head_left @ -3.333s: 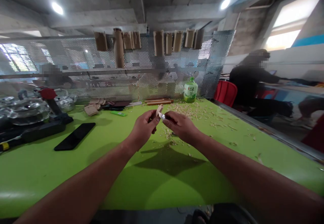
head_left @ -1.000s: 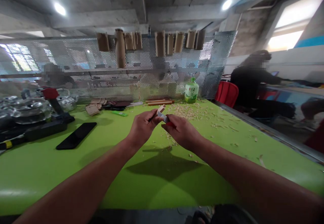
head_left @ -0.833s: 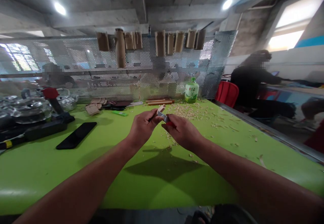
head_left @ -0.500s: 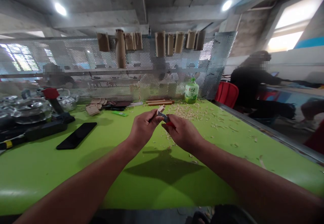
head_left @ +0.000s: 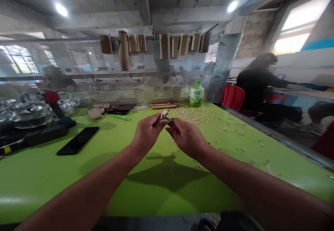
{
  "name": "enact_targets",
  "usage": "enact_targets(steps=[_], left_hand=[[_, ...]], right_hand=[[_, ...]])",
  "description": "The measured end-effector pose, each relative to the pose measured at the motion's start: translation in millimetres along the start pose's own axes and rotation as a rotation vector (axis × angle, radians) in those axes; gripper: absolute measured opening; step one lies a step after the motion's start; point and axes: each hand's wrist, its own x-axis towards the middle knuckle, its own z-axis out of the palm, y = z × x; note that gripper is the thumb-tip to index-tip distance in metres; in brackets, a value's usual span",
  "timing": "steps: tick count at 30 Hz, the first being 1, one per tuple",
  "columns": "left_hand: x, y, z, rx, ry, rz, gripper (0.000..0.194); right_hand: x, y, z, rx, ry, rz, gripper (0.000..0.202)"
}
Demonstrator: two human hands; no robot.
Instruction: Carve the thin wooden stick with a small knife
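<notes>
Above the middle of the green table point(head_left: 104, 182), my left hand point(head_left: 147, 130) is closed around a small pale piece of wood point(head_left: 164, 113), whose tip sticks up past the fingers. My right hand point(head_left: 189, 135) grips a knife point(head_left: 169, 121) with a red handle. The grey blade points left and lies against the wood, close to my left fingertips. Pale wood shavings point(head_left: 193, 117) are scattered on the table behind and to the right of both hands.
A black phone point(head_left: 78, 140) lies at left, beside power tools point(head_left: 47, 133) and glass pots point(head_left: 30, 114). A green-labelled bottle point(head_left: 196, 95), wooden sticks point(head_left: 164, 105) and a green cutter point(head_left: 122, 117) are farther back. A person in black point(head_left: 254, 85) sits at right.
The knife blade has tilted slightly against the wood, with both hands in nearly the same place. The whole view has shifted a little.
</notes>
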Motion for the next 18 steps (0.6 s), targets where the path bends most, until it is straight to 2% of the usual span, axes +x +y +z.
enact_targets(steps=[7,11,14,18], left_hand=[[-0.9,-1.1,1.2,-0.030,-0.005,-0.001,0.039],[-0.9,-1.7,1.7,-0.038,-0.041,-0.031,0.041],[0.1,-2.2,2.0,-0.054,-0.069,-0.060,0.042],[1.4,-1.7,0.7,-0.099,-0.115,-0.115,0.043]], right_hand=[[0.8,0.7,-2.3,-0.019,0.022,-0.020,0.020],[2.5,4.9,2.4,0.084,-0.008,-0.021,0.017],[4.6,8.3,9.1,0.189,0.000,0.016,0.022],[6.4,10.7,12.7,0.191,0.022,0.020,0.021]])
